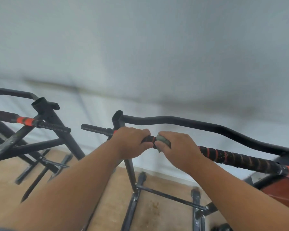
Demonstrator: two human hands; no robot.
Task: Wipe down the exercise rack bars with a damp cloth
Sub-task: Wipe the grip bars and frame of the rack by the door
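Wiping the wrapped bar [232, 158], both hands on it.
Left hand [132, 142] grips the bar, probably to steady it; right hand [178, 147] clenches the cloth [163, 140] round it, just beside.

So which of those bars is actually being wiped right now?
The taped bar under both hands; the right hand wraps the cloth round it. The wavy black bar behind is untouched.
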